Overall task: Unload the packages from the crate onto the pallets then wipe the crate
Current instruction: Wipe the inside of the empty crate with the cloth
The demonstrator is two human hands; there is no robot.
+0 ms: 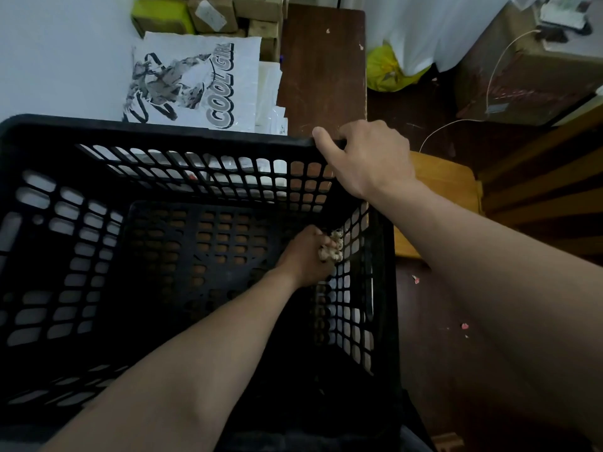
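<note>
A black plastic lattice crate fills the lower left of the head view, with nothing lying inside it. My left hand reaches down inside and presses a crumpled pale cloth against the crate's right inner wall near the far corner. My right hand grips the crate's far right top corner. White plastic packages, one printed "COOL GIRL", lie just beyond the crate's far rim.
A dark wooden board stands beyond the crate's far right corner. Cardboard boxes are stacked at the top. A yellow bag, a large carton with a thin cable, and a yellow wooden piece lie to the right on a dark floor.
</note>
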